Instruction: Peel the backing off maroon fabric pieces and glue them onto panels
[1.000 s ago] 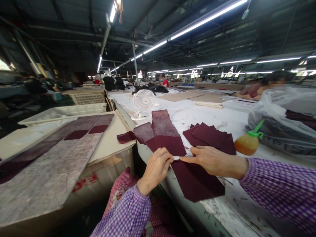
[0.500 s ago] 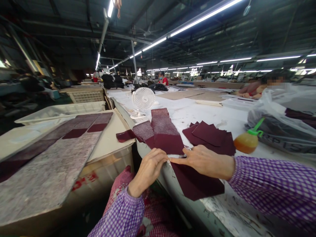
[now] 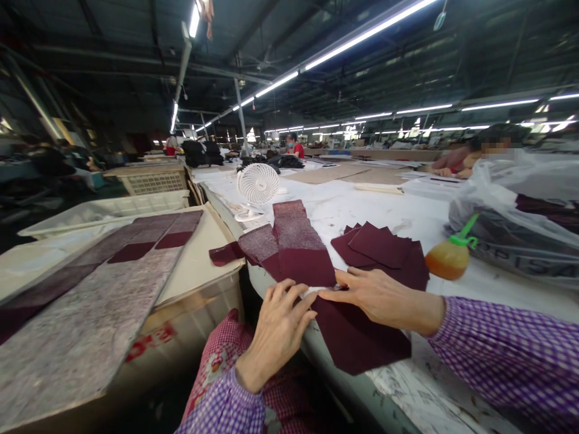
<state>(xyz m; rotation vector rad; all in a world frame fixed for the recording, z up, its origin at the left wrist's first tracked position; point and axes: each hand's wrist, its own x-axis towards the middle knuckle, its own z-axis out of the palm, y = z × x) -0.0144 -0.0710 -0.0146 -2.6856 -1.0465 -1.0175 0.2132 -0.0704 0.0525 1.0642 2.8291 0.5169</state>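
Observation:
My left hand (image 3: pixel 277 327) lies at the near edge of the white table (image 3: pixel 362 208), fingers spread and stretched toward a dark maroon fabric piece (image 3: pixel 357 337) that overhangs the edge. My right hand (image 3: pixel 382 296) rests flat on the same piece, fingers extended leftward and nearly touching the left fingertips. Just beyond the hands a row of overlapping maroon pieces (image 3: pixel 294 241) runs away from me. A fanned pile of maroon cut pieces (image 3: pixel 384 250) sits to the right of it.
An amber squeeze bottle with a green cap (image 3: pixel 450 256) lies right of the pile, beside a clear plastic bag (image 3: pixel 515 223). A small white fan (image 3: pixel 257 185) stands farther back. A board with maroon strips (image 3: pixel 104 277) covers bins at left. Other people work far off.
My left hand has gone from a pinch at the fabric's edge to spread fingers. The right hand stayed flat on the piece, shifting slightly.

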